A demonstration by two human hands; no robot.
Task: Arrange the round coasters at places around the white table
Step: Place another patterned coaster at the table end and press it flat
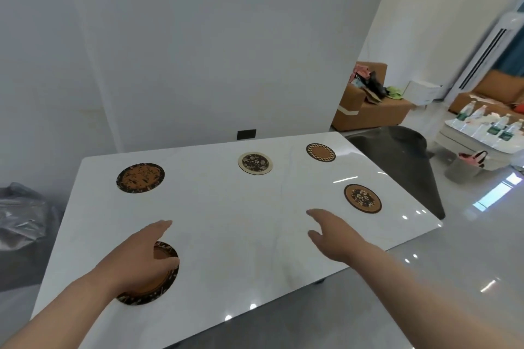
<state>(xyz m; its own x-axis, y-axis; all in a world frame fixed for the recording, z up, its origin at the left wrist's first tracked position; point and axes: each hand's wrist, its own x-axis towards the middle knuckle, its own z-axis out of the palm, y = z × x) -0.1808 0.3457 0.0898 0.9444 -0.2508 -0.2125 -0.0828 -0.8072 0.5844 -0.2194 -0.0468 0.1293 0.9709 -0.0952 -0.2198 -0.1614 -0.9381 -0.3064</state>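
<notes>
Leftmost, the left hand (141,258) lies loose and flat over a near coaster (158,278) on the table (226,235). Beyond lie an orange coaster (140,177), a cream-rimmed one (255,163), a checkered one (320,152) and a brown one (362,198). The right hand (334,235) hovers slack, grasping nothing.

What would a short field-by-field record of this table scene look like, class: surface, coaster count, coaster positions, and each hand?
surface: white table, glossy
coasters visible: five, all round
far row: large orange-and-black coaster at left, cream-rimmed coaster in the middle, checker-rimmed coaster at right
right side: brown floral coaster
near left: dark-rimmed coaster, partly covered
left hand: over the dark-rimmed coaster, fingers extended
right hand: open above bare table, holding nothing
</notes>
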